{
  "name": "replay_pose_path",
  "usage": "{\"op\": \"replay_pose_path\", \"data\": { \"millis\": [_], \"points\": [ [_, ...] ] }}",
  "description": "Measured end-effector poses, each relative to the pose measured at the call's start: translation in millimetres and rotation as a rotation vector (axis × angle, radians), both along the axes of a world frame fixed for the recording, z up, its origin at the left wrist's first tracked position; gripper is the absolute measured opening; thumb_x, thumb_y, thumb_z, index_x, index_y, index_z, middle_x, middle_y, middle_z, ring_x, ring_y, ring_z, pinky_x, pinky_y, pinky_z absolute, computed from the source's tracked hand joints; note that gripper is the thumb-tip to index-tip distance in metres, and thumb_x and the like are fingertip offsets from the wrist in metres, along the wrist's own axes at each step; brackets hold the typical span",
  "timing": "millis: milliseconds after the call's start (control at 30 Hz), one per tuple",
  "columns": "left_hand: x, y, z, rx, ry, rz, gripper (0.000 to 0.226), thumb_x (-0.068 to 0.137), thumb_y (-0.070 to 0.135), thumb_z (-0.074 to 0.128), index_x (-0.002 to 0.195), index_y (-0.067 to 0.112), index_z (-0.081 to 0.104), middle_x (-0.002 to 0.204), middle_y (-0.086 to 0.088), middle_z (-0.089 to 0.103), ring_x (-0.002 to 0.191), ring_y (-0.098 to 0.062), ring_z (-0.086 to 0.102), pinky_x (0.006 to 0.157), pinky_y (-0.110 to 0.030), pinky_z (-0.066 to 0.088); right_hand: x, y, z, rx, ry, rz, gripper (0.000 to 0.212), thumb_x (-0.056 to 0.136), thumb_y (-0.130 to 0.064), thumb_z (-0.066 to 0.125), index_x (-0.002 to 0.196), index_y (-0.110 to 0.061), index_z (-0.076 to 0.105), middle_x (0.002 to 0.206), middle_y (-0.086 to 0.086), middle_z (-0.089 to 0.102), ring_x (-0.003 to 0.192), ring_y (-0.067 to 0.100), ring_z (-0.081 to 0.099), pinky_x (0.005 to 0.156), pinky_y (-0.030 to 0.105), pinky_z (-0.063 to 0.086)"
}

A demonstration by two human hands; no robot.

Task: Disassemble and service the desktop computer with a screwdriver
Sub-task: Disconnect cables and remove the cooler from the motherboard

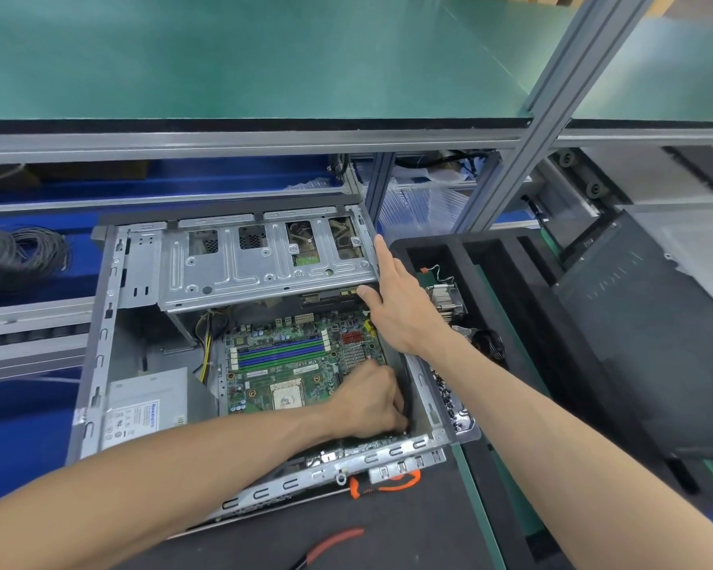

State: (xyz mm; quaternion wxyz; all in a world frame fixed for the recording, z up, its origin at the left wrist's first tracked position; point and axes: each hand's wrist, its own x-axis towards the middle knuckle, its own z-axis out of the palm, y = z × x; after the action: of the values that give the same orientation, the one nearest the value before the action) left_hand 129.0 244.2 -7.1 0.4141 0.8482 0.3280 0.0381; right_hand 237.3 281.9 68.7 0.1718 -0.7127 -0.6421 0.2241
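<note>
Open computer case (99, 355) exposes green motherboard (280, 364). Right hand (396, 306) rests flat, fingers straight, on drive cage (264, 261). Left hand (375, 401) curls inside; grasp hidden.

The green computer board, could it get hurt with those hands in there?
Maybe. The left hand has curled fingers low at the motherboard edge; whatever it grips is hidden, and a hard pull might bend the board. The right hand props the raised metal drive cage; if it slips, the cage could drop onto the board or fingers.
</note>
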Motion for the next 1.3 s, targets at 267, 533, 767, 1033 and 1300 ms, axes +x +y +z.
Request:
{"op": "replay_pose_path", "data": {
  "millis": [267, 533, 767, 1033, 1300],
  "points": [
    [0.5, 5.7, 4.2, -0.134, 0.008, 0.025, 0.034, 0.074, 0.014, 0.082, 0.047, 0.020, 0.062, 0.038, 0.021, 0.052, 0.039, 0.004, 0.050, 0.046, -0.004, 0.036, 0.4, 0.6, -0.9, 0.001, 0.010, 0.001, 0.077, 0.105, -0.033, 0.045, 0.160, -0.029, -0.009, 0.162, 0.008, 0.029, 0.140, 0.035, 0.038, 0.109, 0.049, 0.035],
    [0.8, 5.3, 1.6, -0.087, -0.028, 0.026, 0.053, 0.073, 0.013, 0.082, 0.032, 0.023, 0.051, 0.040, 0.012, 0.052, 0.038, 0.004, 0.045, 0.046, 0.001, 0.032, 1.1, 0.8, -0.7, -0.007, 0.012, 0.006, 0.078, 0.105, -0.032, 0.045, 0.160, -0.028, -0.010, 0.162, 0.008, 0.028, 0.140, 0.035, 0.038, 0.110, 0.050, 0.035],
    [1.9, -1.4, 2.6, 0.054, -0.012, -0.009, 0.053, 0.069, 0.016, 0.079, 0.034, 0.024, 0.040, 0.031, 0.020, 0.042, 0.036, 0.001, 0.043, 0.046, -0.002, 0.031, 1.5, 0.8, -0.4, -0.006, 0.010, 0.008, 0.078, 0.106, -0.033, 0.045, 0.159, -0.029, -0.011, 0.162, 0.008, 0.028, 0.138, 0.035, 0.040, 0.109, 0.049, 0.036],
    [3.4, 0.8, 1.3, 0.014, 0.027, 0.012, 0.047, 0.071, 0.018, 0.080, 0.037, 0.023, 0.048, 0.033, 0.022, 0.045, 0.038, 0.004, 0.048, 0.049, -0.002, 0.031, 2.6, 1.2, -2.7, -0.004, 0.018, 0.002, 0.078, 0.105, -0.033, 0.045, 0.159, -0.030, -0.011, 0.163, 0.006, 0.027, 0.141, 0.033, 0.037, 0.110, 0.049, 0.035],
    [3.4, 6.1, 1.4, -0.099, 0.033, 0.058, 0.034, 0.074, 0.017, 0.083, 0.047, 0.019, 0.062, 0.037, 0.017, 0.051, 0.041, 0.004, 0.051, 0.047, -0.002, 0.033, 3.3, 2.6, -5.8, -0.006, 0.034, 0.001, 0.078, 0.105, -0.034, 0.046, 0.158, -0.033, -0.012, 0.163, 0.005, 0.027, 0.143, 0.032, 0.034, 0.111, 0.048, 0.033]
  ]
}}
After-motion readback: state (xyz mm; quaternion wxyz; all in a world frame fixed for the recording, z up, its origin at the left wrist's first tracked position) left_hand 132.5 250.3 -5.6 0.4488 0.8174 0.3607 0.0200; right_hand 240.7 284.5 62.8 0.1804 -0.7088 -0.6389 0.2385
